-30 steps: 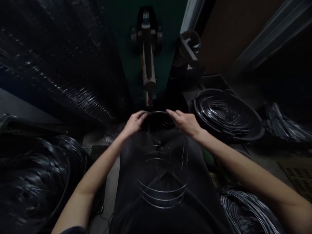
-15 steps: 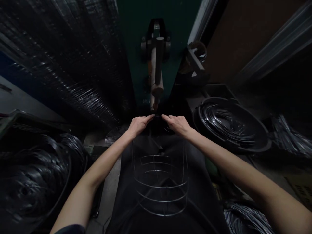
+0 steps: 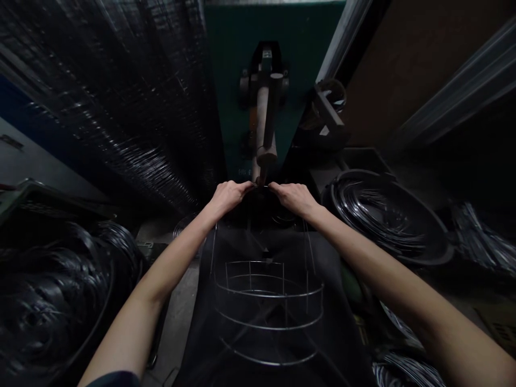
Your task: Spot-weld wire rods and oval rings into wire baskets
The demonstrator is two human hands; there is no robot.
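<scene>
A wire frame (image 3: 269,295) of thin, curved metal rods extends from my hands toward my body, over dark clothing. My left hand (image 3: 230,194) pinches its far edge on one side. On the other side my right hand (image 3: 296,197) pinches the same edge, with a short gap between the two hands. That edge sits at the tip of a machine's rod-like arms (image 3: 266,153), which look like spot-welder electrodes. Whether the wire touches the tip is too dark to tell.
A green machine body (image 3: 314,43) stands ahead. On the right is a black basin (image 3: 437,242) of wire rings; at lower right lie more rings (image 3: 407,371). Stacked wire pieces (image 3: 153,166) rise at left, above a container of shiny coiled pieces (image 3: 52,301).
The frame's far edge has come up to the machine's tip between my hands. Its near part has swung slightly and looks wider. The view has shifted a little; both hands keep their pinch.
</scene>
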